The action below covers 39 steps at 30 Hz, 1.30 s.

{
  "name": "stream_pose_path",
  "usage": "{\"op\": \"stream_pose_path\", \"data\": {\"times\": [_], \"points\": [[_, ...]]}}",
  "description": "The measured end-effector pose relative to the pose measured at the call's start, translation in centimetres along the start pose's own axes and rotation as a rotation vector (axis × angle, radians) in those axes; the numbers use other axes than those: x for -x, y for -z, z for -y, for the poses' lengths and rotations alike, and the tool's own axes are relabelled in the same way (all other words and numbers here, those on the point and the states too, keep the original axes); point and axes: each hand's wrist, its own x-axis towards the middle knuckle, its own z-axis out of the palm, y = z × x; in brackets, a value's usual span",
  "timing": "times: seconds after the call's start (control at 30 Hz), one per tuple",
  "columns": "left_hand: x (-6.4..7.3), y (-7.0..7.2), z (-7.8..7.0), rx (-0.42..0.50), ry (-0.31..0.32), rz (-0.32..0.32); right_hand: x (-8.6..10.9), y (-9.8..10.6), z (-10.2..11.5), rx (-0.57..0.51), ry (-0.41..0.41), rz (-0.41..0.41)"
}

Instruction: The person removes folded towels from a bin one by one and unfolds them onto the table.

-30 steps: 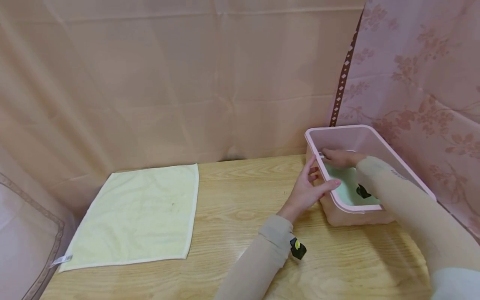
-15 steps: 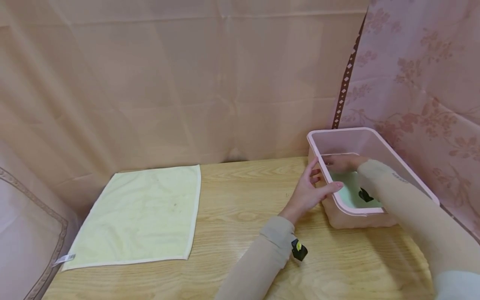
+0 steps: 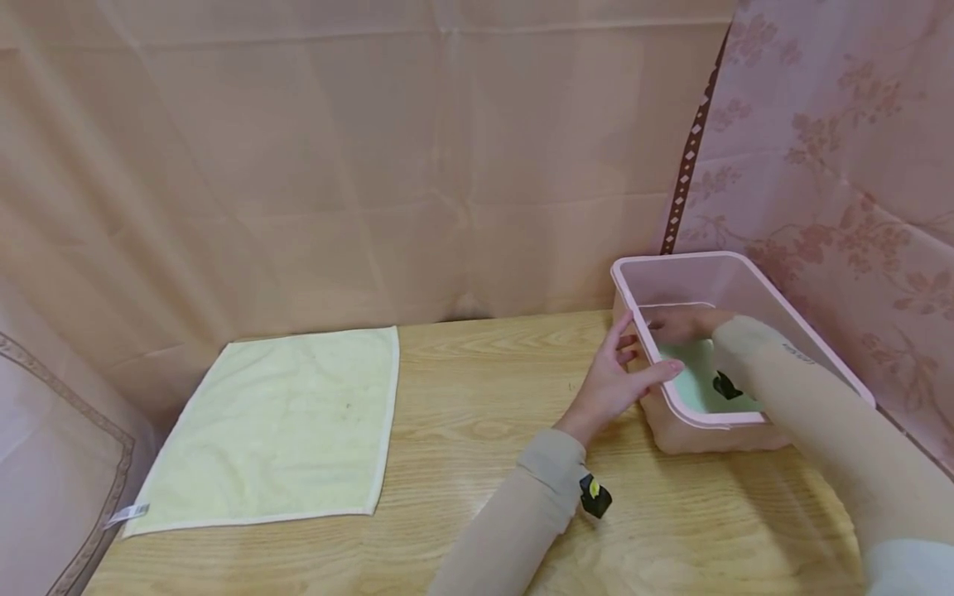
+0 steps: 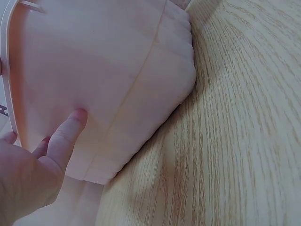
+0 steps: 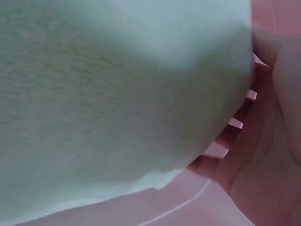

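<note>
A pink plastic bin (image 3: pixel 708 420) stands at the right of the table, with a soft light green cloth (image 3: pixel 693 372) lying inside it. My left hand (image 3: pixel 607 381) holds the bin's near-left rim, thumb over the top and fingers along the outer wall. The left wrist view shows a fingertip touching that outer wall (image 4: pixel 108 61). Reaching into the bin, my right hand (image 3: pixel 681 323) is at the far-left part of the cloth. In the right wrist view, its thumb and fingers grip the edge of the cloth (image 5: pixel 141 108); their tips are hidden behind it.
A pale yellow towel (image 3: pixel 276 430) lies spread flat at the left of the wooden table (image 3: pixel 462 414), its white tag (image 3: pixel 128 515) at the near-left corner. A beige curtain (image 3: pixel 373 165) hangs behind, and a pink floral curtain (image 3: pixel 857 165) stands close to the bin's right side.
From one second ago, my right hand has sunk slightly lower behind the bin's left rim. My left hand keeps its place on the rim. The head view has shifted a little.
</note>
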Motion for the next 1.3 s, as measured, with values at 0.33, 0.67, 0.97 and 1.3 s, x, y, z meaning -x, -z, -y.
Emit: {"op": "stream_pose_path", "data": {"times": [0.33,0.67,0.97,1.3], "points": [[-0.1,-0.2,0.0,0.004,0.011,-0.014,0.0,0.6,0.7,0.026,-0.085,-0.092],[-0.1,-0.3,0.3,-0.004,0.009,-0.008,0.0,1.1,0.8,0.084,-0.131,-0.165],[0.1,-0.3,-0.1,-0.024,0.031,-0.016,0.0,1.9,1.2,0.141,-0.167,-0.169],[0.0,-0.3,0.0,-0.042,0.021,-0.020,0.3,2.3,1.8,0.173,-0.241,-0.201]]}}
